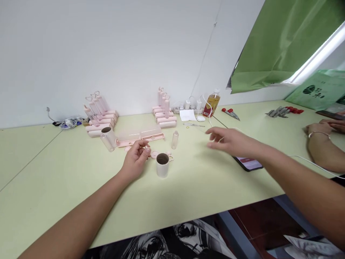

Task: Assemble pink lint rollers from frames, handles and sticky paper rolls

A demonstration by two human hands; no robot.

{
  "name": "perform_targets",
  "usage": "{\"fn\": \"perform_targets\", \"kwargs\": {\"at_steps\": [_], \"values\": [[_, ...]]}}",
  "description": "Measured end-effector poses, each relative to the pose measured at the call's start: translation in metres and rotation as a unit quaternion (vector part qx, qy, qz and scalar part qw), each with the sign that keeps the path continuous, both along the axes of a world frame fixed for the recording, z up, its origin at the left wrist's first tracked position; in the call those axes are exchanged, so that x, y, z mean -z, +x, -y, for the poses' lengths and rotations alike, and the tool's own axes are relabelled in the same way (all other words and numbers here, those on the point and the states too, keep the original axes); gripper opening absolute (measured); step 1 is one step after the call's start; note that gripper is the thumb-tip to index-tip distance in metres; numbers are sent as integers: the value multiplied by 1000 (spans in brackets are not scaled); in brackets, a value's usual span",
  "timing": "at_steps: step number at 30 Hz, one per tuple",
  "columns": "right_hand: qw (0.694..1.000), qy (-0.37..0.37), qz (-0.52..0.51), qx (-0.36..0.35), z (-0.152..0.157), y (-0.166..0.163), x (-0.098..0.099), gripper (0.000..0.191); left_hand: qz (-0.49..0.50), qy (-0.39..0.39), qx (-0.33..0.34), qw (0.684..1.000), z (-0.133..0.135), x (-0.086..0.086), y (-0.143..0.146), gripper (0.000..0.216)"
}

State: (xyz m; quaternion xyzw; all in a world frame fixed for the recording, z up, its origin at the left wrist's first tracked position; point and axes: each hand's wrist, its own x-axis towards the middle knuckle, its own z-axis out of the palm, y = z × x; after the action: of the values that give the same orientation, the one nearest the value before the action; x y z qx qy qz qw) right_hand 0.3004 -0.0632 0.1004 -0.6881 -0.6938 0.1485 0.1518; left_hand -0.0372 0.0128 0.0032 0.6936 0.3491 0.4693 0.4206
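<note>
My left hand (pixel 136 159) rests low over the table, its fingers pinched round a small pale piece that they mostly hide. Just right of it stands a white cylindrical cup (pixel 162 170), upright, with a dark inside. Small pink round parts (pixel 154 154) lie between that hand and the cup, and a pink loop-ended part (pixel 170 157) lies behind the cup. A clear little bottle (pixel 175 140) stands further back. My right hand (pixel 229 142) is over the table to the right, slightly blurred, thumb and fingers apart. A thin pale loop seems to show at its fingers.
Pink cylinders with clear tubes form a left group (pixel 99 115) and a right group (pixel 165 113). Pink open cases (pixel 152 137), a second cup (pixel 108 136), a drink bottle (pixel 211 103), red-handled snips (pixel 230 113), a phone (pixel 249 164) and cables lie around. Another person's arms (pixel 323 147) rest at right.
</note>
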Motion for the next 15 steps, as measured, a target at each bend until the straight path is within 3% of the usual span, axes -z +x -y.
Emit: {"fn": "perform_targets", "kwargs": {"at_steps": [3, 6, 10, 12, 15], "values": [[993, -22, -42, -105, 3, -50, 21, 68, 12, -10, -1, 1000, 5, -8, 1, 19], [989, -2, -69, -129, 0, -91, 47, 80, 30, 8, 3, 999, 14, -16, 2, 21], [976, 30, -131, -171, -12, -129, 73, 54, 38, 31, 34, 998, 25, -21, 3, 21], [969, 61, -147, -187, -18, -141, 81, 37, 10, 60, 53, 997, 28, -21, 3, 18], [961, 71, -174, -204, -22, -152, 87, 27, -44, 105, 64, 991, 29, -20, 2, 14]]}}
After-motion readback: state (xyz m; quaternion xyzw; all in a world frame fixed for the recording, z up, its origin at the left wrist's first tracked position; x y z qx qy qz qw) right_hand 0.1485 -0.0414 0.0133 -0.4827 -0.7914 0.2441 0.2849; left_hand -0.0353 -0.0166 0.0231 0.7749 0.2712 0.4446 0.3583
